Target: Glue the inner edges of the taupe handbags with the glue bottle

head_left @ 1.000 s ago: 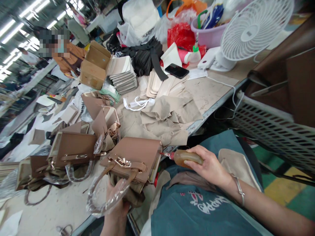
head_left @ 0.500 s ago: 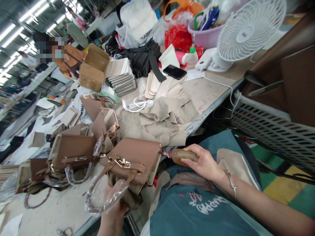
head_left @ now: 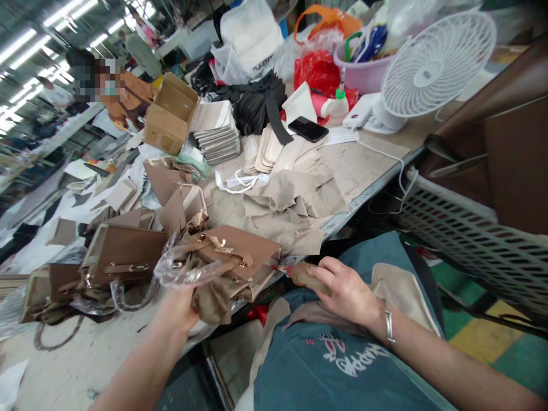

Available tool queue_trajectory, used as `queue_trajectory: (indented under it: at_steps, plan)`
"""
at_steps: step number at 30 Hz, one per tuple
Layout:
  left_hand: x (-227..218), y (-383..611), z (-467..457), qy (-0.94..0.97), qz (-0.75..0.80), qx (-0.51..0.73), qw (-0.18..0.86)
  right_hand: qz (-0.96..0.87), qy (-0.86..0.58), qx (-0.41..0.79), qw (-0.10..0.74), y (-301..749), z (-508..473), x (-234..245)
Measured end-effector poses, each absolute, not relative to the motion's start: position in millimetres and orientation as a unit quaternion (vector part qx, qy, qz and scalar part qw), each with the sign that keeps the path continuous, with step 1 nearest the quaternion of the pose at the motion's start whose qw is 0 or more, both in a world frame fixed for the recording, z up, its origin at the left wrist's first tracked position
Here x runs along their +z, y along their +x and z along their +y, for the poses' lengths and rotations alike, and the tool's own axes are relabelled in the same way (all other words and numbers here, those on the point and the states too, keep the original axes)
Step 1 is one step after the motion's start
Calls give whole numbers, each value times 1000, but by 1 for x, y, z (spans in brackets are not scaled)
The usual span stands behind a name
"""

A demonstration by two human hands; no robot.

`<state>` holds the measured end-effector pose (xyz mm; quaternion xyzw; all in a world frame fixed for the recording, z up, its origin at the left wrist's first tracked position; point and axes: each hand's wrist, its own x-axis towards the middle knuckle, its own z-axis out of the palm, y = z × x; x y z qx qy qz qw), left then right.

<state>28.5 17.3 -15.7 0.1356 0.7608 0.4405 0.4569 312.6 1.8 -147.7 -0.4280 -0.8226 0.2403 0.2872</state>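
A brown handbag (head_left: 240, 248) with gold hardware lies tilted at the table's edge, its plastic-wrapped handle raised on the left. My left hand (head_left: 182, 308) is closed on the bag's left side by the olive lining, with its fingers partly hidden. In my right hand (head_left: 346, 285) is a squeeze bottle (head_left: 306, 275) of amber liquid, gripped around its body. The bottle's red nozzle points left and meets the bag's right edge, though I cannot tell if it touches. Left of this bag sits another brown handbag (head_left: 124, 257) with its handle hanging forward.
Beige fabric pieces (head_left: 295, 197) cover the table behind the bag. Further back are a stack of panels (head_left: 216, 134), a cardboard box (head_left: 171, 114), a black phone (head_left: 308, 129) and a white fan (head_left: 436, 65). A plastic crate (head_left: 462, 228) stands at the right. Co-workers are at the far left.
The bag has tipped, its handle swinging up and left, as my left hand moved up and left with it. My right hand and the bottle shifted slightly left.
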Motion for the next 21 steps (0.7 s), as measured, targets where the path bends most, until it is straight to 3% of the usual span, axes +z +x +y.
queue_trajectory:
  at_steps: [5,14,21]
  plan:
    - [-7,43,70,206,730,369,536,-835,-427,209,277,311,-4,-157]
    - [-12,54,101,234,734,345,536,-868,-377,110,304,318,-12,-157]
    - [-12,48,93,245,729,355,532,-875,-356,105,312,321,-12,-154]
